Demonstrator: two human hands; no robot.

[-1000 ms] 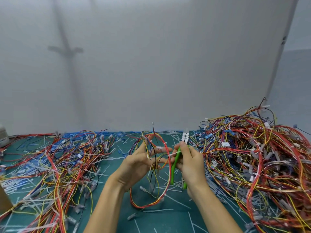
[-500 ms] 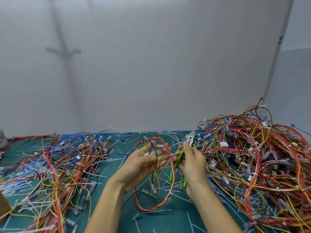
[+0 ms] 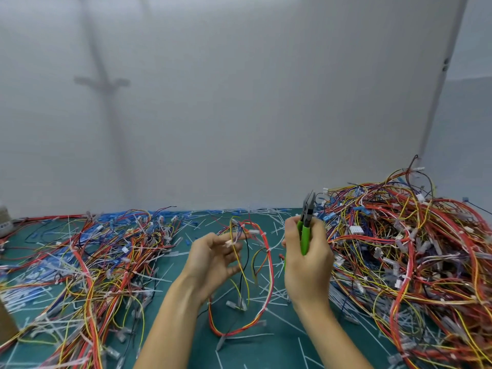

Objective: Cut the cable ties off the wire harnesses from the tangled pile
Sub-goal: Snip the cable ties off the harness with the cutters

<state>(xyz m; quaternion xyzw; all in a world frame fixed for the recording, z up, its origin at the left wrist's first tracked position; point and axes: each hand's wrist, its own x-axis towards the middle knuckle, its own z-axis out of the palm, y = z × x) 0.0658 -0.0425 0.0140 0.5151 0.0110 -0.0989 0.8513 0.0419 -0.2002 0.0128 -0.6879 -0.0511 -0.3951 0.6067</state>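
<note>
Bench w/ dark green gridded mat, set against a plain pale grey wall. A wall corner runs up at far right, and a blurred cross-shaped shadow falls on the wall at left. White cut tie offcuts lie scattered all over the mat, thickest in the middle.

Left side: flat, spread-out heap of harnesses, red/yellow/blue wires w/ small white connectors. Right side: tangled pile, much taller, reaching back to the wall. Brown box edge at near left, cut off by the frame.

Left hand, centre, palm turned to the right. Fingers loosely curved, thumb apart from them. Top strands of a wire harness lie across the fingers, and the rest of the red loop hangs down onto the mat btwn the two forearms. Can't make out a firm pinch.

Right hand, just right of the loop and near the tall pile's edge, is wrapped tight round the green handles of the cutters. Cutter nose points up and away, blades together or nearly so, touching no wire.
</note>
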